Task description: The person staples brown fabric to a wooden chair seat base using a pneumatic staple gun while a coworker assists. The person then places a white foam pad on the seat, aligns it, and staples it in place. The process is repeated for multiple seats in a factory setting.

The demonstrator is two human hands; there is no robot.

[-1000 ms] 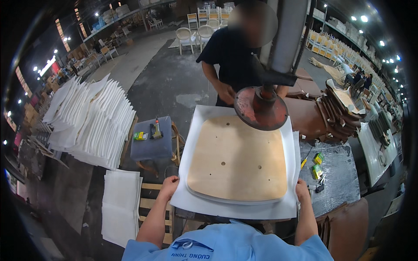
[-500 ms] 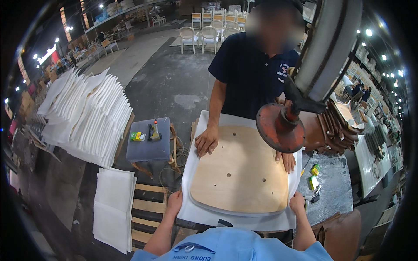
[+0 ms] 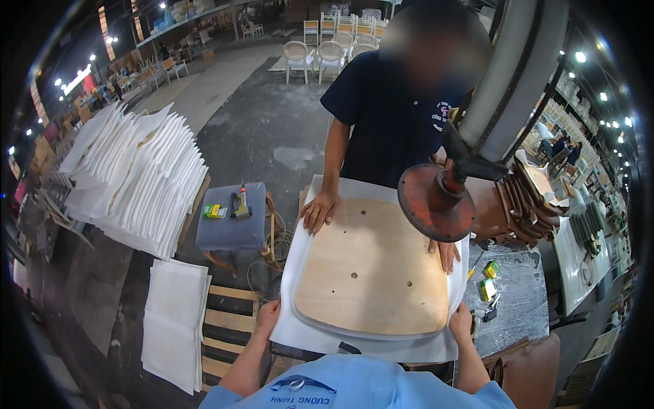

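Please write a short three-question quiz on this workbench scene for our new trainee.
1. True or false: the left hand grips the near left edge of the white foam sheet.
2. What lies on the foam sheet? A) plywood seat board B) metal tray C) folded cloth
3. Fill in: the co-worker's hand presses the board's far ___ corner.

Key: 1 true; 2 A; 3 left. The right hand holds the near right edge.
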